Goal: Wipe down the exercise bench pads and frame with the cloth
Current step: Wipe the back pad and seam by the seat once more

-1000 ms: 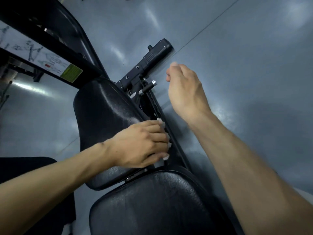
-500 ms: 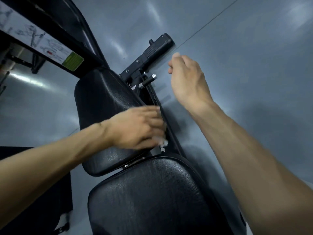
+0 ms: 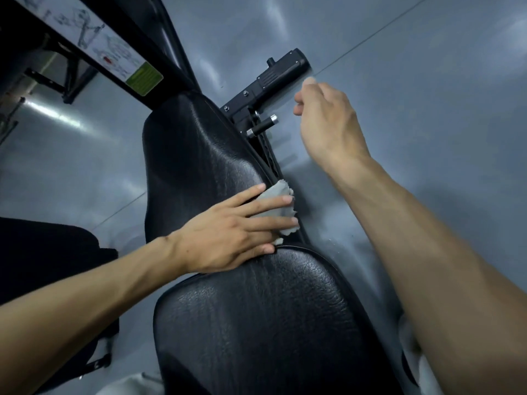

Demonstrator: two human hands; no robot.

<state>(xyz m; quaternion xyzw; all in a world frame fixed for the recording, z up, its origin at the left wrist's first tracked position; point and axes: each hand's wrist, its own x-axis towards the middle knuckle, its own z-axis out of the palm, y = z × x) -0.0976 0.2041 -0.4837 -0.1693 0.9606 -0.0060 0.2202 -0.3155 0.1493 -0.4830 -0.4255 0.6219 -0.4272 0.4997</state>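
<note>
Near pad: the shiny black leather seat pad (image 3: pixel 256 323) lay closest, bare.
Left hand: the left hand (image 3: pixel 228 232) reached across, fingers straight and spread, pressing flat.
Cloth: the small grey crumpled cloth (image 3: pixel 275 205) sat under those fingers, on the right edge of the black back pad (image 3: pixel 194 155).
Right hand: the right hand (image 3: pixel 328 121) hung in the air, fingers loosely curled, holding nothing.
Frame: the black metal frame bar (image 3: pixel 273 72) lay farthest, on the grey floor (image 3: pixel 427 109).
</note>
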